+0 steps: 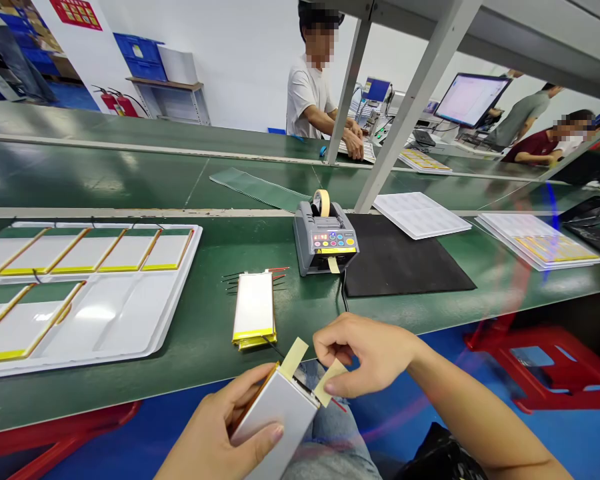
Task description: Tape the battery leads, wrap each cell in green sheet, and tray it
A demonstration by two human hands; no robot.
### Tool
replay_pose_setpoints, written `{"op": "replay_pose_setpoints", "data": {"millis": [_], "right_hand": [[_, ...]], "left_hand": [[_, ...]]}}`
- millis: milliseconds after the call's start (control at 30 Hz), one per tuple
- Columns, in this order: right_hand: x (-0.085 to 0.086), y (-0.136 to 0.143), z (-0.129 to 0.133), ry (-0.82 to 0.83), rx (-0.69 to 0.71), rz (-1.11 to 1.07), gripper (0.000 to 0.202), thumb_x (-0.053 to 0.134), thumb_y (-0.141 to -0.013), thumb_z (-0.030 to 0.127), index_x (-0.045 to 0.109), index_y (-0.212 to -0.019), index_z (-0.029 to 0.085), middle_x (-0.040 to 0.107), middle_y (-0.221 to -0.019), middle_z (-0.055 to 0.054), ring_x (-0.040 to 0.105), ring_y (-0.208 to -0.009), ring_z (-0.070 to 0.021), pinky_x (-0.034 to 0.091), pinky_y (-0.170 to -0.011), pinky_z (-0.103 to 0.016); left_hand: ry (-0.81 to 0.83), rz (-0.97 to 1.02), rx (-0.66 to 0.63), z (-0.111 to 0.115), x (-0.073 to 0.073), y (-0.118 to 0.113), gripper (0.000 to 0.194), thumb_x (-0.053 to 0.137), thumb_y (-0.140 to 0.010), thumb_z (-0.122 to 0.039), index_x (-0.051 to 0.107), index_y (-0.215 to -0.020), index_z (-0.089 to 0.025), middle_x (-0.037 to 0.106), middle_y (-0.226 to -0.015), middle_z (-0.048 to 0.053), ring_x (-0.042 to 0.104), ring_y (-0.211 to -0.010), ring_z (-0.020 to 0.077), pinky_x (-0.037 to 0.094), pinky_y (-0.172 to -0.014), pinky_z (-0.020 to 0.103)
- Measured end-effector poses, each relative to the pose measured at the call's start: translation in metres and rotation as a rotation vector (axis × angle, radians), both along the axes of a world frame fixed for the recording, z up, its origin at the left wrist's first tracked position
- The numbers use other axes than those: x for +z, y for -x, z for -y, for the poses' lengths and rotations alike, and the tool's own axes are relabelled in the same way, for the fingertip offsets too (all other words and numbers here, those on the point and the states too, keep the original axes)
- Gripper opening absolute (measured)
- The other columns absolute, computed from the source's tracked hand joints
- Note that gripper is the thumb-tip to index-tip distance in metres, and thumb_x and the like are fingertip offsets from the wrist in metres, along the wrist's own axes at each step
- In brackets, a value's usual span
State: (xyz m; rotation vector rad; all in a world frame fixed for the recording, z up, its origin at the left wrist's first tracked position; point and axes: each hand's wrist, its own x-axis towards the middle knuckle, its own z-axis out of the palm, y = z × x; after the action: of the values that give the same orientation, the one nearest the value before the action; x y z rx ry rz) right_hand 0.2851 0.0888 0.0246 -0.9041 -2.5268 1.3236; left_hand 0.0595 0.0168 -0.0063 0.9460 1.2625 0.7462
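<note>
A silver-white battery pack (285,420) is held by my left hand (235,427), tilted over my lap, thumb on its face and fingers round its left side. Two pale tape strips stick up from its top end, one (294,358) at the left corner and one (330,382) at the right. My right hand (367,357) pinches the right strip between thumb and curled fingers. Black and red wires show between the strips. Beyond my hands, a stack of similar packs (254,303) with wires lies on the green table (215,253). A grey tape dispenser (325,237) has a short strip sticking out.
A white tray (130,320) with several packs lies at the left. A black mat (410,260), an empty-looking white tray (420,215) and stacked trays (540,243) lie at the right. Red stools (570,367) stand below the table. A person (310,100) works across it.
</note>
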Motion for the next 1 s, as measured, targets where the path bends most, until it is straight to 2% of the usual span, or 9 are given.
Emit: {"op": "replay_pose_setpoints", "data": {"millis": [100,300,433,567,633,700,800,900,1000], "right_hand": [[-0.002,-0.001,0.001,0.009,0.030,0.008,0.028,0.064,-0.072,0.033,0.039,-0.068,0.020,0.035,-0.055,0.009,0.033,-0.049,-0.0048,0.026,-0.047,-0.018],[-0.008,0.004,0.001,-0.093,0.045,0.091,0.028,0.064,-0.071,0.037,0.042,-0.070,0.020,0.039,-0.057,0.009,0.032,-0.050,-0.0051,0.027,-0.051,-0.019],[-0.007,0.007,0.003,-0.151,0.030,0.154,0.031,0.066,-0.069,0.040,0.042,-0.069,0.020,0.041,-0.058,0.009,0.035,-0.051,-0.0054,0.025,-0.052,-0.020],[-0.004,0.011,0.004,-0.208,-0.015,0.214,0.035,0.068,-0.066,0.045,0.043,-0.068,0.020,0.045,-0.058,0.009,0.037,-0.053,-0.0066,0.024,-0.053,-0.021],[-0.002,0.011,0.006,-0.203,-0.063,0.224,0.034,0.069,-0.066,0.047,0.048,-0.074,0.021,0.050,-0.063,0.009,0.043,-0.056,-0.0076,0.027,-0.054,-0.022],[-0.002,0.011,0.010,-0.208,-0.150,0.206,0.038,0.071,-0.066,0.047,0.052,-0.089,0.023,0.055,-0.074,0.007,0.050,-0.062,-0.0096,0.032,-0.059,-0.023],[-0.006,0.011,0.023,-0.381,-0.378,0.067,0.052,0.074,-0.068,0.043,0.049,-0.109,0.022,0.058,-0.094,-0.001,0.056,-0.080,-0.0157,0.040,-0.069,-0.028],[-0.016,0.015,0.039,-0.695,-0.594,-0.212,0.024,0.072,-0.074,0.024,0.056,-0.092,0.018,0.058,-0.086,-0.004,0.053,-0.079,-0.0155,0.042,-0.067,-0.028],[-0.023,0.021,0.052,-0.804,-0.615,-0.302,0.011,0.068,-0.077,0.012,0.060,-0.081,0.018,0.059,-0.075,-0.001,0.050,-0.068,-0.0123,0.040,-0.061,-0.026]], "left_hand": [[-0.012,0.008,-0.041,-0.001,-0.005,0.004,0.047,0.079,-0.058,-0.033,0.066,-0.103,-0.022,0.076,-0.082,0.004,0.071,-0.072,0.0251,0.057,-0.071,0.031],[0.002,-0.016,-0.284,-0.004,-0.017,0.017,0.051,0.073,-0.070,-0.030,0.057,-0.119,-0.024,0.073,-0.101,0.006,0.068,-0.093,0.0263,0.056,-0.077,0.029],[-0.016,-0.044,-0.311,-0.004,-0.019,0.019,0.052,0.071,-0.072,-0.030,0.056,-0.121,-0.024,0.072,-0.104,0.005,0.068,-0.092,0.0248,0.056,-0.078,0.028],[-0.093,-0.059,-0.319,-0.004,-0.025,0.020,0.049,0.068,-0.073,-0.022,0.057,-0.119,-0.028,0.073,-0.103,0.000,0.070,-0.085,0.0210,0.057,-0.075,0.025],[-0.169,-0.065,-0.310,-0.003,-0.031,0.022,0.047,0.068,-0.073,-0.022,0.057,-0.118,-0.030,0.073,-0.101,-0.002,0.071,-0.084,0.0201,0.058,-0.072,0.024],[-0.270,-0.096,-0.276,-0.003,-0.037,0.024,0.045,0.068,-0.073,-0.026,0.057,-0.117,-0.032,0.074,-0.100,-0.003,0.071,-0.082,0.0192,0.059,-0.070,0.022],[-0.471,-0.219,-0.176,-0.001,-0.041,0.025,0.045,0.069,-0.074,-0.029,0.056,-0.117,-0.035,0.074,-0.098,-0.007,0.072,-0.078,0.0164,0.058,-0.065,0.017],[-0.686,-0.418,-0.067,0.000,-0.039,0.023,0.045,0.068,-0.075,-0.032,0.053,-0.118,-0.037,0.074,-0.095,-0.010,0.072,-0.075,0.0132,0.056,-0.063,0.012],[-0.883,-0.640,-0.049,0.001,-0.035,0.020,0.043,0.065,-0.077,-0.044,0.052,-0.117,-0.033,0.075,-0.093,-0.009,0.072,-0.070,0.0112,0.054,-0.061,0.009]]}}
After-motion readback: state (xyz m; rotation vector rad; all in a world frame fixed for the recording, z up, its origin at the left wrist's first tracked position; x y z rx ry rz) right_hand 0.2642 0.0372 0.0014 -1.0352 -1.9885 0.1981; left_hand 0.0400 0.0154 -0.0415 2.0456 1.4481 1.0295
